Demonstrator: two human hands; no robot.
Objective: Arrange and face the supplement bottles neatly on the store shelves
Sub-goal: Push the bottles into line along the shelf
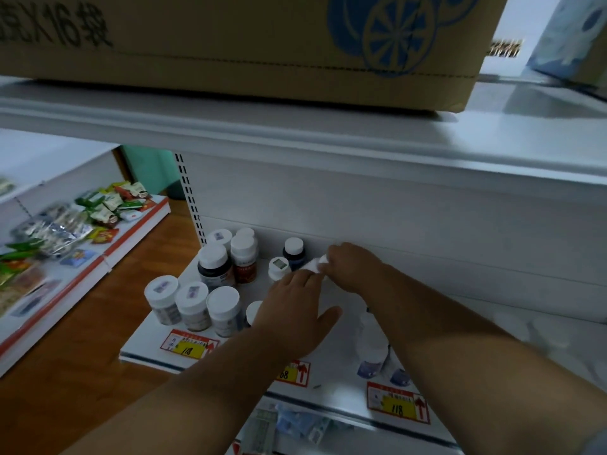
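Both hands are working at the middle of the white shelf (157, 351), toward its back panel. The right hand (353, 267) is curling its fingers round a small white bottle (313, 265) lying tilted, its capped end showing at the knuckles; the bottle body is mostly hidden, so its label side cannot be told. The left hand (295, 310) is lying over the shelf just in front of it, fingers held together and pointing at the bottle, thumb spread to the right; whether the fingertips are touching the bottle cannot be told. To the left, a front row of three white-capped bottles (193, 305) is standing upright near the shelf edge, with a fourth cap partly hidden behind the left wrist. Behind them a dark bottle (215, 266) and a red-labelled bottle (243, 262) are standing side by side, with more caps at the back. A navy bottle (294, 252) and a short white jar (278, 267) are standing apart from any row, just beside the gripped bottle. Pale bottles (371, 353) are standing near the front edge under the right forearm, blurred. Yellow price tags (189, 348) are lining the shelf lip. Judged step: setting the held bottle upright within the middle group. The next move calls for turning its label outward and aligning it with the navy bottle and jar without knocking them.
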